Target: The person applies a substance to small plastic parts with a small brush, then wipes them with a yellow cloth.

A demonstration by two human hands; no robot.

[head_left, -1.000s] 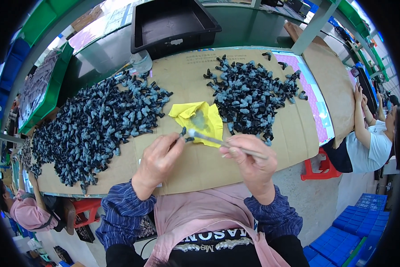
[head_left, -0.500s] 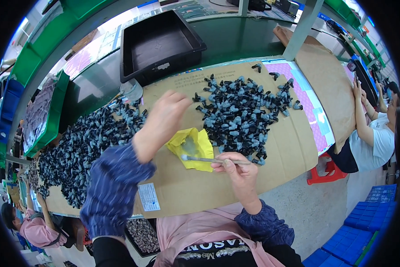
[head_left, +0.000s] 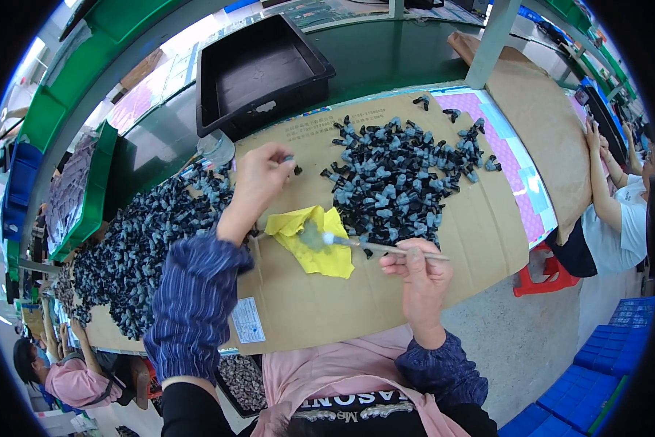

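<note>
My left hand (head_left: 260,178) is raised over the cardboard, fingers pinched on a small black-and-grey part (head_left: 297,170). In my right hand (head_left: 423,280) is a thin brush (head_left: 375,247) with a pale bristle tip, held like a pen. That tip hovers at the right side of a crumpled yellow cloth (head_left: 327,262), which has a greyish patch in its middle. Beyond the cloth, to the right, lies a heap of the same black-and-grey parts (head_left: 389,182). A larger heap of such parts (head_left: 145,240) spreads to the left of my left forearm.
A cardboard sheet (head_left: 458,237) covers the bench. An empty black tray (head_left: 265,102) stands at the back, beside a small clear cup (head_left: 216,148). Green bins (head_left: 91,189) line the left. Co-workers sit at left and right; blue crates (head_left: 586,390) are stacked lower right.
My left hand has drawn back leftward from the right heap, and the part in its fingers now shows. The right hand and brush have shifted right, the tip moving across the yellow cloth.
</note>
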